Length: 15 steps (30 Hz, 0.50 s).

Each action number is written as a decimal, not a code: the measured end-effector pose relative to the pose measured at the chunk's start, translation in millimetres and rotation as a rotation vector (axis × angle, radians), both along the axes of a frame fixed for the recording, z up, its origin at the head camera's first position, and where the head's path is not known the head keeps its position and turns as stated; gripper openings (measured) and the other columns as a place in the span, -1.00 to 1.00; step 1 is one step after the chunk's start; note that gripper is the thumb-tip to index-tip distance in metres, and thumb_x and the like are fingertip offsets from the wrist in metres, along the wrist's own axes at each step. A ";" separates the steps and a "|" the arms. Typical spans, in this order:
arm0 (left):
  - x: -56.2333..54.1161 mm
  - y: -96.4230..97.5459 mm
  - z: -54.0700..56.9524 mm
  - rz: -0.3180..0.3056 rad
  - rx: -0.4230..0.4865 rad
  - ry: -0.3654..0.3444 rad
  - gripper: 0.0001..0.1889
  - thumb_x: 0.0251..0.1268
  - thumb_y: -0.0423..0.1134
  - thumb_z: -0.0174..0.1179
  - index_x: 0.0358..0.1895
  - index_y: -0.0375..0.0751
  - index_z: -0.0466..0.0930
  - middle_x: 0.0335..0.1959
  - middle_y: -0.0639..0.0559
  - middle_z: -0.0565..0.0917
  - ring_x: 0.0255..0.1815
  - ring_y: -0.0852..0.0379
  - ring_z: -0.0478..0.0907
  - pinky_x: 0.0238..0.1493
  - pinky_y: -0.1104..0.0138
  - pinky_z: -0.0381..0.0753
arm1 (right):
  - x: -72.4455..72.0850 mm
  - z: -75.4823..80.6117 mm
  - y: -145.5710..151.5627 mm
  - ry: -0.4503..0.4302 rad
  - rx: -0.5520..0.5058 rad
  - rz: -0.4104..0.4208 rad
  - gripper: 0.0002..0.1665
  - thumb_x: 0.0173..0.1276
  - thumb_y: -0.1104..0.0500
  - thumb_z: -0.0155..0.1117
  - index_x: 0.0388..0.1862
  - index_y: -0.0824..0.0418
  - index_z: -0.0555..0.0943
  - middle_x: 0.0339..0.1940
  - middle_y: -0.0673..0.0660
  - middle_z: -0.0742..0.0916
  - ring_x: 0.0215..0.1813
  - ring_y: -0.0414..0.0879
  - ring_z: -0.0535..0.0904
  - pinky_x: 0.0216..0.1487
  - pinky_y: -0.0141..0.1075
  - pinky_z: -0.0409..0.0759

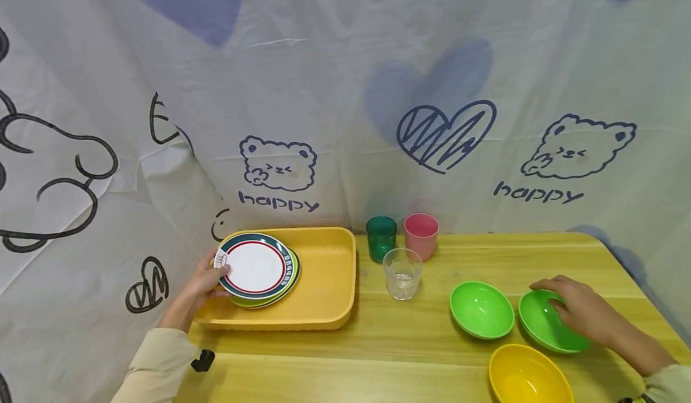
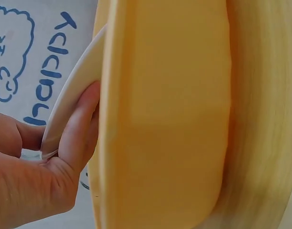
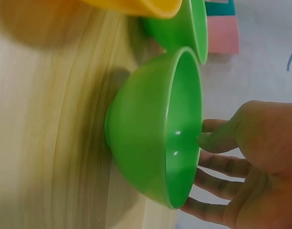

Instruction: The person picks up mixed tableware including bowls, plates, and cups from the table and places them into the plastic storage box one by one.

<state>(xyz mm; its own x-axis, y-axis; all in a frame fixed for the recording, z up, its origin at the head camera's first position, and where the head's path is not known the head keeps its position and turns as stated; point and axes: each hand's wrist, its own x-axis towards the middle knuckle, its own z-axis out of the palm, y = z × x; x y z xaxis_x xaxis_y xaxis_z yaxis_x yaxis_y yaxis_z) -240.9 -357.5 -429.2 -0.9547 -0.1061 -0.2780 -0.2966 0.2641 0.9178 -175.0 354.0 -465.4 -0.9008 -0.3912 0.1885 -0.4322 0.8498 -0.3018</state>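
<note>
My left hand [image 1: 204, 280] grips the left edge of a white plate [image 1: 254, 266] with a dark green rim and red ring, thumb on top, fingers beneath. Under it lies a yellow-green plate [image 1: 294, 274], mostly covered, in the yellow tray [image 1: 324, 277]. The left wrist view has the held plate [image 2: 79, 81] tilted at the tray's wall. On the right, my right hand [image 1: 585, 310] is at the rim of a green bowl [image 3: 141, 129] standing on the table, thumb inside and fingers outside. Whether the fingers press firmly cannot be seen.
A second green bowl [image 1: 482, 310] and a yellow bowl [image 1: 529, 376] stand close by on the wooden table [image 1: 421, 355]. Between tray and bowls are a clear glass [image 1: 402, 274], a dark green cup [image 1: 381, 238] and a pink cup [image 1: 421, 235]. A printed cloth [image 1: 345, 91] hangs behind.
</note>
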 end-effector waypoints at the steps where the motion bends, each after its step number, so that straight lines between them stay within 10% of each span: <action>1: -0.4 -0.6 -1.3 0.002 -0.002 -0.010 -0.29 0.67 -0.33 -0.09 0.67 -0.24 -0.27 -0.36 -0.08 0.63 -0.54 0.10 0.68 -0.47 0.29 0.75 | -0.6 -0.2 1.5 -0.009 0.004 -0.004 -0.58 0.14 0.57 0.39 0.01 0.38 0.69 -0.14 0.25 0.74 -0.11 0.25 0.69 -0.16 0.10 0.71; 15: -8.1 -9.8 -4.1 -0.030 0.072 -0.169 -0.34 0.66 -0.31 -0.05 0.55 -0.54 -0.19 -0.35 -0.13 0.62 -0.45 0.09 0.69 -0.33 0.20 0.79 | -2.9 -8.4 24.5 -0.104 0.011 -0.081 -0.57 0.21 0.56 0.26 0.09 0.41 0.61 -0.11 0.41 0.75 -0.16 0.28 0.71 -0.20 0.15 0.71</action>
